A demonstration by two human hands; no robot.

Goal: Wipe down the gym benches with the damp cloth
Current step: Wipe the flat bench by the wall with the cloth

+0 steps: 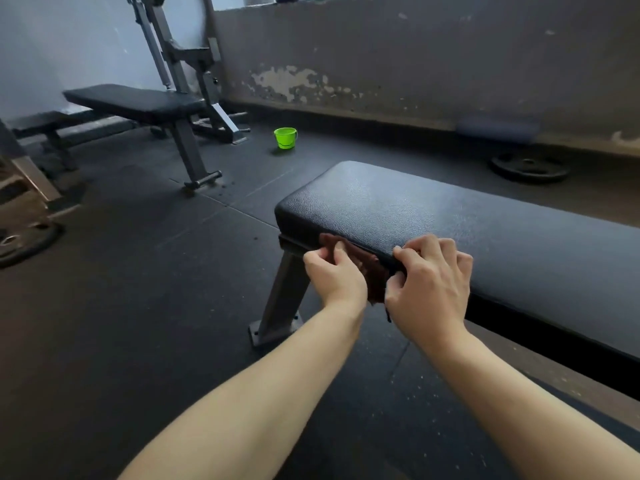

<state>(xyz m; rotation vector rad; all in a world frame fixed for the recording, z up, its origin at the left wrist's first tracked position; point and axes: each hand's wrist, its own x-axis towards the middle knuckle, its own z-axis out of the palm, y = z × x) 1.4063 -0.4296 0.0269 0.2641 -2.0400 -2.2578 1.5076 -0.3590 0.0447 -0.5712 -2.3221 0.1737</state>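
Note:
A black padded flat bench [433, 216] runs from the middle of the view to the right edge. A dark reddish-brown cloth [367, 265] lies against the near side edge of its pad, close to the bench's left end. My left hand [334, 275] pinches the cloth's left part with curled fingers. My right hand [431, 282] grips the cloth's right part, its fingers curled over the pad's edge. Most of the cloth is hidden between the hands. A second black bench [135, 102] stands at the back left.
A small green bucket [285, 137] sits on the black rubber floor between the benches. A grey rack [183, 57] rises behind the far bench. Weight plates lie at the back right [530, 166] and far left [24, 240]. A worn wall [415, 57] closes the back.

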